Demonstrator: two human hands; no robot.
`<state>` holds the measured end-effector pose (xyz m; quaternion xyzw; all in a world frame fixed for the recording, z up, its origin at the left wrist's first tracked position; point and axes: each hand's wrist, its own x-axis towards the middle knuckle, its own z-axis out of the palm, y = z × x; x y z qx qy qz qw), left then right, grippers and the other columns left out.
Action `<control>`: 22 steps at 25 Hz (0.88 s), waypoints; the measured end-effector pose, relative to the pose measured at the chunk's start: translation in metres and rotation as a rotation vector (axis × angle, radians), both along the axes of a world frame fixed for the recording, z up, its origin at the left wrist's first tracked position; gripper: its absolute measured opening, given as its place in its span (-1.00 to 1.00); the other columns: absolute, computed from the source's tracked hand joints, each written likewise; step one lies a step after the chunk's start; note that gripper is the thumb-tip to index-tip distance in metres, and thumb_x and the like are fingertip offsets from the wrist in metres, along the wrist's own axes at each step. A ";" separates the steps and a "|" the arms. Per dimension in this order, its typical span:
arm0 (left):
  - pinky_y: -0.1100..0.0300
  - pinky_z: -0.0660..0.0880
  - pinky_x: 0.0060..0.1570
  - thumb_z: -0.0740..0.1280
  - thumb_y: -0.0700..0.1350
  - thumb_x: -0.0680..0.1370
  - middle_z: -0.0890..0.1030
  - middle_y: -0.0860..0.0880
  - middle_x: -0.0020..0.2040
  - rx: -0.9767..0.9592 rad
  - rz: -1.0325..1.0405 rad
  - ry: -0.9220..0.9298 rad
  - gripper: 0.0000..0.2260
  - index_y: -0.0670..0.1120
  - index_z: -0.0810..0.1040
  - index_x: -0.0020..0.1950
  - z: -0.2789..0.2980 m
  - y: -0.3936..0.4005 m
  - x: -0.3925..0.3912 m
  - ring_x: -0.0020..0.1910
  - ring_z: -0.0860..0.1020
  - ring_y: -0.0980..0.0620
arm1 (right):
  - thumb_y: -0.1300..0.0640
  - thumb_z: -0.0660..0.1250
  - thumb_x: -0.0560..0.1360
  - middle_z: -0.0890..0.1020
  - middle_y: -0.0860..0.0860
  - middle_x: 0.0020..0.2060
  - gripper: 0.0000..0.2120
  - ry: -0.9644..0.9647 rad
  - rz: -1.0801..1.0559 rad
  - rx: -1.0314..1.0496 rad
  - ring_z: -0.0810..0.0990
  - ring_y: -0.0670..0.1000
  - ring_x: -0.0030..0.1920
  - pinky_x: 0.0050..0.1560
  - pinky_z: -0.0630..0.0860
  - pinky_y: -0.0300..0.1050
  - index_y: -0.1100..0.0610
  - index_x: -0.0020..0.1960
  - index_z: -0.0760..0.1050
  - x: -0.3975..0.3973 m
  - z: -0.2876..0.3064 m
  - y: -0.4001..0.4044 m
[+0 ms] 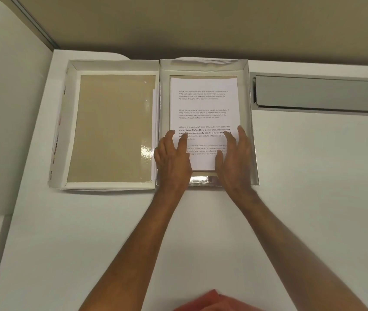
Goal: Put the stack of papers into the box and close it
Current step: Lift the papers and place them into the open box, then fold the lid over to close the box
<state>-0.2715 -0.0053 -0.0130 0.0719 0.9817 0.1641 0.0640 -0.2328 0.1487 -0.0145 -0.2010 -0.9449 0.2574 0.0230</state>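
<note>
A stack of white printed papers (203,104) lies flat inside the shallow box (252,131) with silvery inner walls, on the right. The box's lid (70,122), white-walled with a tan inside, lies open side up to its left, touching it. My left hand (174,158) rests on the stack's near left corner, fingers spread flat on the top sheet. My right hand (234,160) rests on the near right corner in the same way. Neither hand grips anything.
The box and lid sit on a white desk (313,198) near its far edge. A grey metal cable slot (322,93) runs along the back right. A tan wall stands behind. A red-orange cloth (214,301) shows at the bottom edge.
</note>
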 end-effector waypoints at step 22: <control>-0.08 -0.19 0.65 0.35 0.00 0.56 -0.13 -0.07 0.71 0.584 1.093 -0.236 -0.32 -0.12 0.19 0.62 -0.023 -0.158 0.060 0.69 -0.17 -0.06 | 0.22 0.44 0.55 0.50 0.33 0.46 -0.47 0.096 0.630 0.119 0.52 0.29 0.45 0.47 0.44 0.20 0.42 0.45 0.44 0.035 0.002 -0.139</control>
